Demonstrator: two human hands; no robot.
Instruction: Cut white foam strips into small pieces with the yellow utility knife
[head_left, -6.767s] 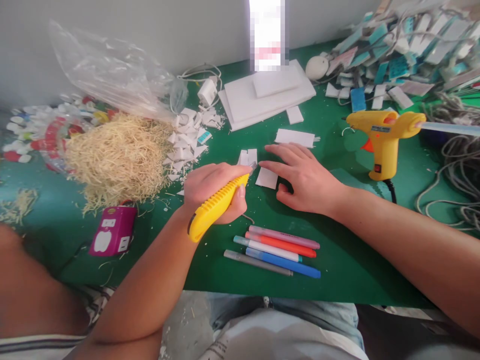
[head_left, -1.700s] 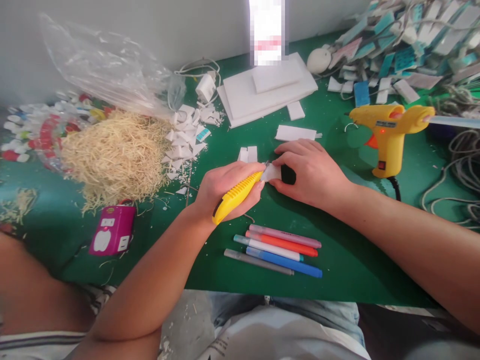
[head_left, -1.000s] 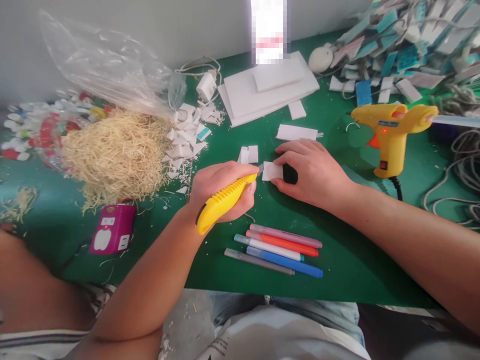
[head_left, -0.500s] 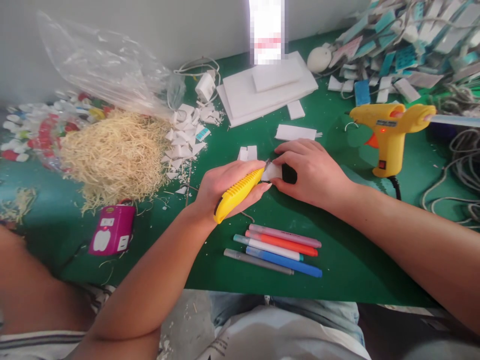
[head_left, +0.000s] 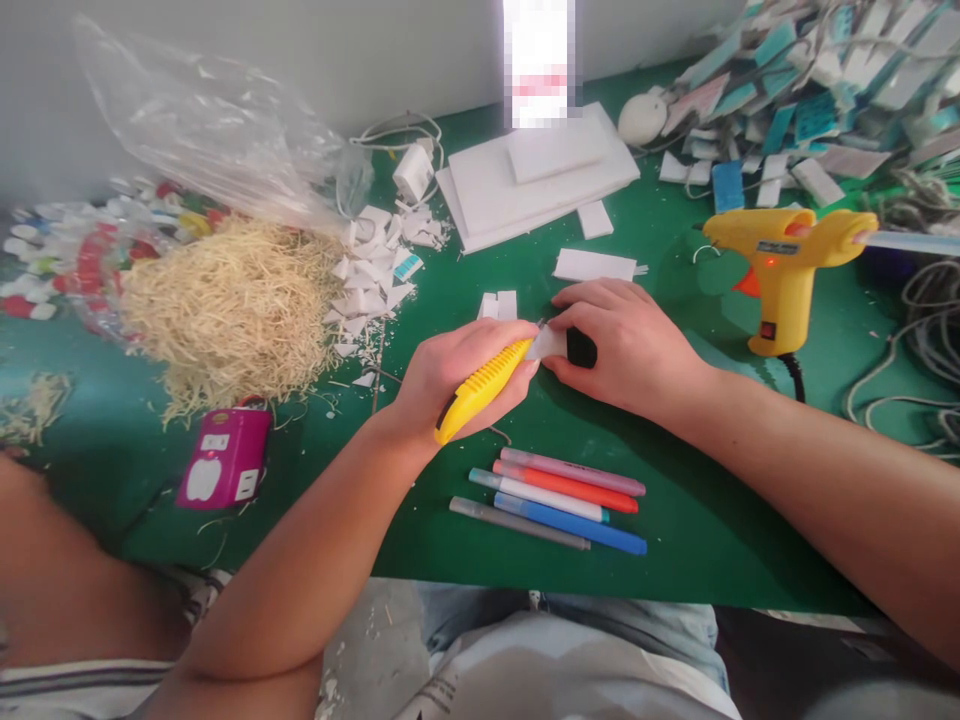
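Note:
My left hand (head_left: 457, 370) is closed round a yellow utility knife (head_left: 480, 392), its blade end at a small white foam board piece (head_left: 549, 343). That piece lies on the green table, pinched at its right side between the thumb and fingers of my right hand (head_left: 622, 335). My left hand partly covers the piece, so the exact blade contact is hard to see. Just beyond my left knuckles lie two small white strips (head_left: 498, 304). A longer white strip (head_left: 594, 265) rests behind my right fingers.
Several markers (head_left: 570, 480) lie in front of me. A yellow glue gun (head_left: 780, 270) stands at right, with cords beyond. White boards (head_left: 540, 185) are stacked at the back. Straw (head_left: 232, 310), white scraps (head_left: 371, 265) and a magenta power adapter (head_left: 225, 457) sit left. Another person's limb shows far left.
Since the oldest frame, my right hand has gone from lying flat to pinching the small white piece. The knife moved right to it, drew back left a second ago, and is at the piece again.

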